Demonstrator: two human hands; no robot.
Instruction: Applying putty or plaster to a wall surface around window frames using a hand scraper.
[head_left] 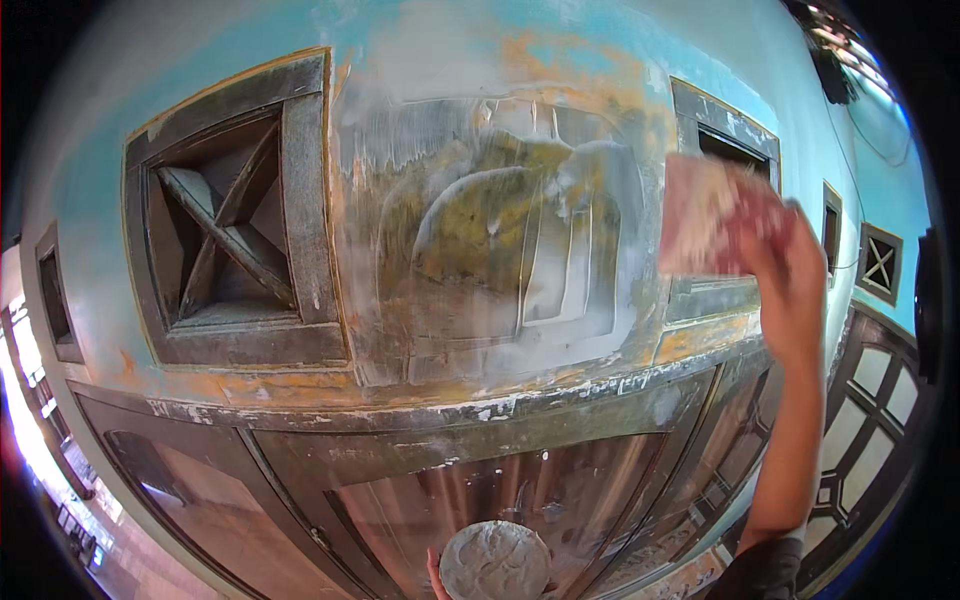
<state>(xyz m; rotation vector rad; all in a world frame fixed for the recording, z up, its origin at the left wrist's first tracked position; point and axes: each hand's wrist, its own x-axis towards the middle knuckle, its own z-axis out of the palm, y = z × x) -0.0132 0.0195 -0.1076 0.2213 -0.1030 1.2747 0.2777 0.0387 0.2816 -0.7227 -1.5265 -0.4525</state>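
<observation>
My right hand (790, 285) is raised against the wall and shut on a flat reddish sanding sheet (715, 215), which looks motion-blurred and lies over the right edge of a raised relief panel (500, 240) covered in white putty and yellow-green patches. At the bottom edge, my left hand (440, 578) holds a round pan of grey-white putty (495, 562); only its fingertips show beside the pan.
A dark square vent with crossed bars (225, 225) sits left of the panel in the turquoise wall (150, 60). More vents (880, 262) follow to the right. Below runs a chipped ledge (450, 405) above brown framed door panels (480, 490).
</observation>
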